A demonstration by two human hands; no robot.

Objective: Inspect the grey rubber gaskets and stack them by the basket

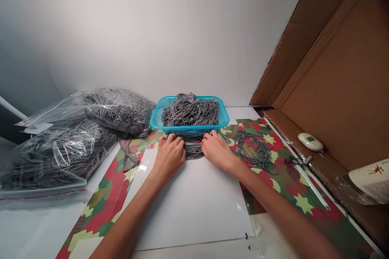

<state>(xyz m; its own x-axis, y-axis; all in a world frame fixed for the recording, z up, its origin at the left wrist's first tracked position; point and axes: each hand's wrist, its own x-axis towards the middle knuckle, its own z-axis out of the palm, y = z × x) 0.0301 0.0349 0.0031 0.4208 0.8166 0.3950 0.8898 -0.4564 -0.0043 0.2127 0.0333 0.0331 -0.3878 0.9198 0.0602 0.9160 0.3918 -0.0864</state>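
Note:
Grey cords (pixel 194 151) lie side by side in a flat bundle at the top of a white sheet (pixel 194 202), just in front of a blue basket (pixel 155 118). My left hand (pixel 171 154) rests at the bundle's left end with its fingers bent. At the right end, the fingers of my right hand (pixel 217 149) are pressed together on the cords. The basket holds a tangled heap of similar grey cords (pixel 191 110). What lies under my left fingertips is hidden.
Clear plastic bags (pixel 60 153) full of grey cords fill the left side. A loose tangle of cords (pixel 253 149) lies right of my hands on the patterned mat (pixel 106 194). Cardboard (pixel 334 68), a white oval object (pixel 310 142) and a bottle (pixel 369 182) are at right.

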